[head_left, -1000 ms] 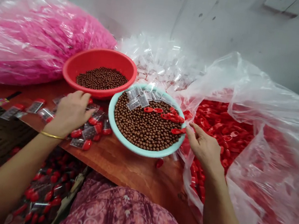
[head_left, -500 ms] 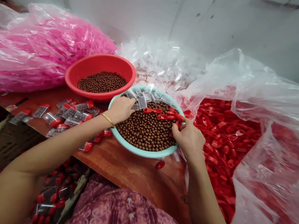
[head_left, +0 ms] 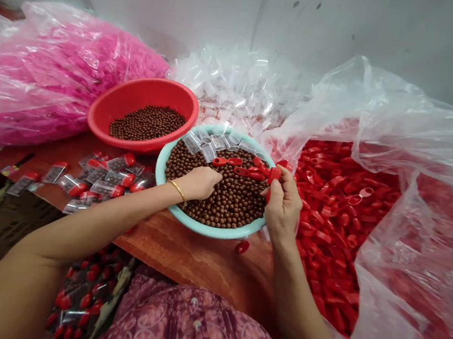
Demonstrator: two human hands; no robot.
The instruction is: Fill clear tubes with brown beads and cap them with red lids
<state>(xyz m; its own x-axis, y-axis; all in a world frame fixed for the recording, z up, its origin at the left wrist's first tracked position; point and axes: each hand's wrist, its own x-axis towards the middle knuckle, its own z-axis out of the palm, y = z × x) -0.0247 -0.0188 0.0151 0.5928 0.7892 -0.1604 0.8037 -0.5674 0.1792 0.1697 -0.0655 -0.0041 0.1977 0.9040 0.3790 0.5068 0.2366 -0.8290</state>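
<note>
On the table (head_left: 197,266) before me, a bowl (head_left: 205,230) of beads (head_left: 238,204); behind it to the left a basin (head_left: 145,92), and to its right a bag (head_left: 413,272) of caps (head_left: 337,245).

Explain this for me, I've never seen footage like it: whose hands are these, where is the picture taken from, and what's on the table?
This view comes from a camera worn on a person's head, looking forward and down at their own bare hands. On the wooden table sits a pale green bowl of brown balls, with small clear bags and red plastic pieces on top. The left hand, wearing a gold bangle, rests on the balls. The right hand pinches a red plastic piece. Nearby are a red basin of more balls and plastic sacks of pink and red pieces.
</note>
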